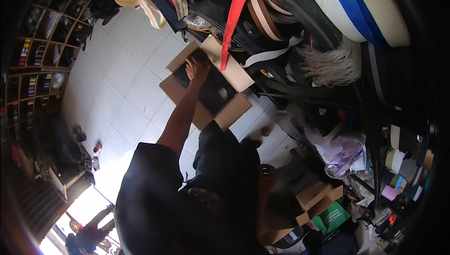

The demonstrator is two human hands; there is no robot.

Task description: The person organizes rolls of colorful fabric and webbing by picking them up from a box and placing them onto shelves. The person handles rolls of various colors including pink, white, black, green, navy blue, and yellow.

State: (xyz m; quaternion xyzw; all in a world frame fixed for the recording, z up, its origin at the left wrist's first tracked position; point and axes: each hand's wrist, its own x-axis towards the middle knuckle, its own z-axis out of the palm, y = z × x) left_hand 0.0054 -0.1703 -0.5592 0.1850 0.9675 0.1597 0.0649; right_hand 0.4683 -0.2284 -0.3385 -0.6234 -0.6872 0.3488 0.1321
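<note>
An open cardboard box (240,110) stands on the tiled floor, its flaps folded outward. Black contents (213,86) fill it; a small paler patch shows near their right side, and I cannot make out their kind. My left hand (197,70) reaches into the box at its far left, fingers apart and laid on the black contents. It holds nothing that I can see. Beside my right leg, in shadow, is what looks like my right hand (266,173). Its fingers are too dark to read.
Rolls of webbing (356,8) and a red strap (234,15) hang above the box's right side. A plastic bag (340,149) and a smaller cardboard box (316,196) lie to the right. Shelves (40,58) line the left wall, beyond the white tiles (119,67).
</note>
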